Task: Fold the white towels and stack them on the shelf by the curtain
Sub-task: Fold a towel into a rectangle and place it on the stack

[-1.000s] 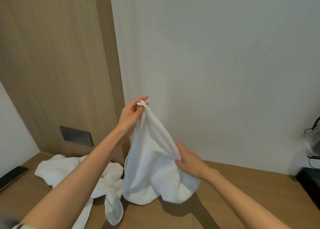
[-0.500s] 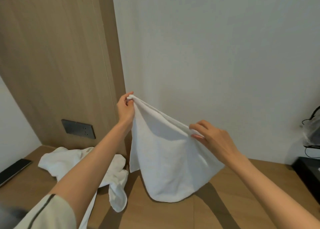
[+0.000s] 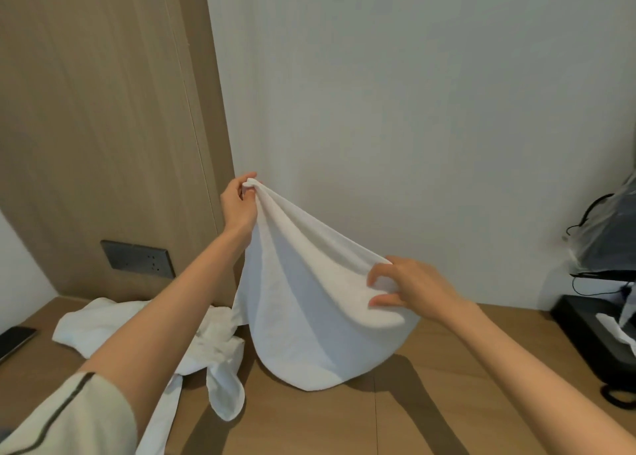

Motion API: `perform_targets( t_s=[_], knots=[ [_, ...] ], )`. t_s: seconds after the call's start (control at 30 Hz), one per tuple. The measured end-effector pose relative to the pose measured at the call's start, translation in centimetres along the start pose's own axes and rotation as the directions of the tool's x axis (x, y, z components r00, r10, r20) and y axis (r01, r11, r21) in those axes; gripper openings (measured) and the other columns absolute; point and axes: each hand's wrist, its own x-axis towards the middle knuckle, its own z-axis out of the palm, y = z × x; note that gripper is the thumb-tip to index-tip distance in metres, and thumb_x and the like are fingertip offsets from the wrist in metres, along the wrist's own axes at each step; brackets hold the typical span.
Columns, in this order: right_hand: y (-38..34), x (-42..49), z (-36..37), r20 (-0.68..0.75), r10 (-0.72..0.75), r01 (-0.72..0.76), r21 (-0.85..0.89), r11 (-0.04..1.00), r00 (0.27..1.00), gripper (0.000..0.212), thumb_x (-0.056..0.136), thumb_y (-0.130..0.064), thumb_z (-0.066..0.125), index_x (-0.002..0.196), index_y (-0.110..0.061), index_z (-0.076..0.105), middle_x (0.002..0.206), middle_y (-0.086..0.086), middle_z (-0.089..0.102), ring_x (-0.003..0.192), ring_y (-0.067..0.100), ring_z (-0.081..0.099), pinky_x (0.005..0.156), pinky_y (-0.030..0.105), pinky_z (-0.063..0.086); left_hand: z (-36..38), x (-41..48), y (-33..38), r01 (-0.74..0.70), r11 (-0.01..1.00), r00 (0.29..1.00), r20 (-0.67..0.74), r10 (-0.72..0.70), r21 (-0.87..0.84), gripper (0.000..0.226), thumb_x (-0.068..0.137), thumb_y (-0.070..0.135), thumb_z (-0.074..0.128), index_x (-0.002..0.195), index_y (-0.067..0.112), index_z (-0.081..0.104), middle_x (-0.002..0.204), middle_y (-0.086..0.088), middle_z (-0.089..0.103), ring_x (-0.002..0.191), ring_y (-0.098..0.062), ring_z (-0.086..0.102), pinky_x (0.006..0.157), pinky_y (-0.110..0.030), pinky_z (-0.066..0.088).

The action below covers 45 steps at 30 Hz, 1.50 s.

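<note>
A white towel [image 3: 303,303] hangs spread between my hands above the wooden shelf top [image 3: 395,420], its lower fold touching the wood. My left hand [image 3: 239,205] pinches one corner, raised high near the wood panel. My right hand [image 3: 409,287] grips the towel's edge lower and to the right, thumb under, fingers curled over the cloth. More white towel [image 3: 137,334] lies crumpled on the shelf at the left, partly hidden by my left forearm, with one end trailing toward the near edge.
A tall wooden panel [image 3: 103,127] with a dark socket plate [image 3: 137,259] stands at the left; a pale wall fills the back. A dark phone [image 3: 15,339] lies far left. At the right sit a black tissue box [image 3: 595,341] and a bagged dark appliance [image 3: 609,241].
My right hand slid up from the towel's lower part and out along its edge to the right, spreading the cloth. My left hand has kept its pinch on the corner.
</note>
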Motion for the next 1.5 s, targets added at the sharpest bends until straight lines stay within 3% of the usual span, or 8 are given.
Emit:
perform_targets(
  t_s=[0.17, 0.43, 0.6, 0.77, 1.03, 1.23, 1.37, 1.5],
  knots=[
    [0.7, -0.3, 0.1, -0.109, 0.185, -0.198, -0.122, 0.973, 0.977, 0.031, 0.087, -0.054, 0.058, 0.079, -0.025, 0.053, 0.089, -0.004, 0.056, 0.093, 0.022, 0.057, 0.061, 0.03, 0.032, -0.8, 1.0, -0.2, 0.037, 0.999, 0.998, -0.043, -0.036, 0.025, 0.033, 0.098, 0.001, 0.038, 0.124, 0.008, 0.058, 0.129, -0.007, 0.056, 0.118, -0.02, 0.051, 0.1, -0.025, 0.041],
    [1.8, -1.5, -0.2, -0.307, 0.602, -0.473, 0.402, 0.784, 0.737, 0.027, 0.099, -0.036, 0.04, 0.086, -0.013, 0.045, 0.086, 0.014, 0.06, 0.084, 0.036, 0.055, 0.068, 0.04, 0.044, -1.7, 0.8, -1.3, 0.023, 0.995, 0.999, 0.032, -0.026, 0.096, 0.033, 0.098, 0.001, 0.038, 0.126, 0.005, 0.056, 0.127, -0.006, 0.054, 0.115, -0.016, 0.05, 0.094, -0.017, 0.038],
    [2.0, -1.6, -3.0, -0.5, 0.604, -0.311, 0.55, 0.775, 0.621, 0.023, 0.101, -0.028, 0.038, 0.083, -0.013, 0.036, 0.071, 0.003, 0.05, 0.064, 0.025, 0.046, 0.051, 0.034, 0.028, -0.4, 1.1, 0.0, 0.005, 1.0, 0.999, 0.042, -0.004, -0.014, 0.026, 0.096, 0.006, 0.048, 0.117, 0.006, 0.063, 0.106, 0.001, 0.059, 0.095, -0.008, 0.054, 0.067, -0.001, 0.042],
    [3.4, -3.6, -4.0, -0.412, 0.666, -0.298, 0.662, 0.687, 0.622, 0.018, 0.097, -0.023, 0.048, 0.093, -0.006, 0.045, 0.077, 0.002, 0.049, 0.07, 0.019, 0.045, 0.057, 0.032, 0.032, 0.2, -0.4, -0.9, 0.056, 0.998, 0.99, 0.132, -0.057, 0.014, 0.03, 0.093, 0.006, 0.053, 0.067, 0.02, 0.058, 0.066, 0.003, 0.051, 0.065, -0.008, 0.043, 0.05, -0.009, 0.035],
    [2.2, -8.7, -3.8, -0.582, 0.768, -0.052, 0.787, 0.615, 0.268, 0.005, 0.101, -0.021, 0.04, 0.105, -0.022, 0.039, 0.083, -0.017, 0.046, 0.071, -0.015, 0.048, 0.057, 0.009, 0.032, -0.3, -8.7, 2.0, -0.121, 0.99, 0.987, -0.102, 0.128, 0.067, 0.027, 0.101, 0.019, 0.035, 0.08, 0.012, 0.051, 0.071, 0.005, 0.049, 0.067, -0.01, 0.045, 0.06, -0.025, 0.034],
    [2.4, -15.2, -3.9, -0.538, 0.68, -0.034, 0.772, 0.635, 0.498, 0.011, 0.099, -0.029, 0.046, 0.108, -0.03, 0.039, 0.089, -0.009, 0.056, 0.076, -0.007, 0.052, 0.066, 0.023, 0.036, 1.1, -19.2, 0.6, -0.01, 0.992, 0.997, 0.074, 0.001, 0.125, 0.027, 0.102, 0.021, 0.031, 0.093, 0.011, 0.055, 0.068, -0.005, 0.048, 0.047, -0.013, 0.043, 0.035, -0.019, 0.039],
    [2.8, -19.1, -4.1, -0.561, 0.468, -0.029, 0.62, 0.784, 0.683, 0.003, 0.098, -0.029, 0.05, 0.101, -0.03, 0.049, 0.086, -0.025, 0.056, 0.079, -0.008, 0.053, 0.067, 0.01, 0.037, 2.0, -26.9, -0.4, -0.002, 0.99, 0.93, 0.363, -0.05, 0.143, 0.03, 0.102, 0.026, 0.036, 0.089, 0.014, 0.061, 0.073, -0.001, 0.053, 0.055, -0.013, 0.051, 0.055, -0.026, 0.05],
    [3.8, -21.7, -6.3, -0.543, 0.35, 0.068, 0.606, 0.793, 0.763, 0.007, 0.095, -0.026, 0.056, 0.098, -0.032, 0.059, 0.091, -0.029, 0.062, 0.089, -0.01, 0.057, 0.075, 0.008, 0.041, 4.1, -32.7, 3.2, 0.122, 0.985, 0.692, 0.702, -0.171, 0.12, 0.063, 0.07, 0.081, 0.048, 0.113, 0.035, 0.055, 0.112, 0.012, 0.061, 0.096, -0.002, 0.059, 0.084, -0.023, 0.045]
  ],
)
